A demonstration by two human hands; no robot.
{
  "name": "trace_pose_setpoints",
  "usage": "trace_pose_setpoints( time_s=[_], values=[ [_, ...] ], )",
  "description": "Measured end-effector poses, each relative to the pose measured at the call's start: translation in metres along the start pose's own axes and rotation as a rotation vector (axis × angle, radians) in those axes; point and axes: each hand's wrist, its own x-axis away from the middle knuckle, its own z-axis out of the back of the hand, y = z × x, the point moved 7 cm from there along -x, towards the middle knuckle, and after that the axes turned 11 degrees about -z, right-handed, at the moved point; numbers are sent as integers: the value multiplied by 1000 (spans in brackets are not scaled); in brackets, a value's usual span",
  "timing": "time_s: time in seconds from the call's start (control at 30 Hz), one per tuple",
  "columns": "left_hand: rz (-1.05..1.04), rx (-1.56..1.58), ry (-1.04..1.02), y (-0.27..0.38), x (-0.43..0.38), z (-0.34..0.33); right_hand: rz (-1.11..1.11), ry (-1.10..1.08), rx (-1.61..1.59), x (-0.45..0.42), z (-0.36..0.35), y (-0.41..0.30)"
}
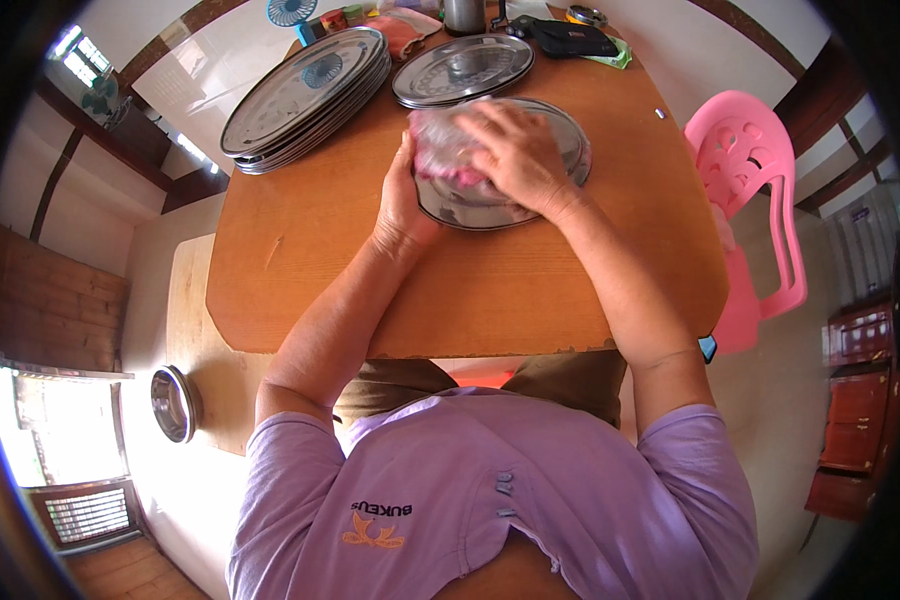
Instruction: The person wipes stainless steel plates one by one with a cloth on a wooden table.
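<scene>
A round steel tray (487, 206) lies near the middle of the wooden table (420, 300). My left hand (405, 199) grips its left edge, with the thumb up along the rim. Over the tray's surface, my right hand (517, 154) presses on a crumpled pink and whitish cloth (446, 146), blurred by motion. Some pink material also shows at the tray's right rim. Behind it are round steel trays with a raised centre (461, 67). A stack of large oval-looking steel trays (307, 94) stands at the back left.
At the table's back are a blue fan (291, 11), a salmon cloth (405, 31), a metal container (465, 16) and a black pouch (576, 37). A pink plastic chair (746, 142) stands right. Steel bowls (174, 405) sit on a lower wooden surface (217, 360) at left.
</scene>
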Motion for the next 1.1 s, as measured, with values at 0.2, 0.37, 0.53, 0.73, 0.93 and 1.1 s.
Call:
trace_pose_setpoints(
  time_s=[0.2,0.37,0.53,0.73,0.93,1.1],
  values=[
    [-18,10,-132,7,0,1,97,-68,-91,5,4,-43],
    [69,-59,38,-4,1,7,-187,-87,95,2,-12,40],
    [66,-120,63,1,7,4,-724,-296,200,18,-14,147],
    [81,-72,57,2,2,6,-601,-118,135,16,-2,145],
    [91,-78,91,5,1,14,-225,-117,-12,0,-2,53],
    [-39,-195,39,10,-2,15,186,-100,-179,5,13,-47]
  ],
)
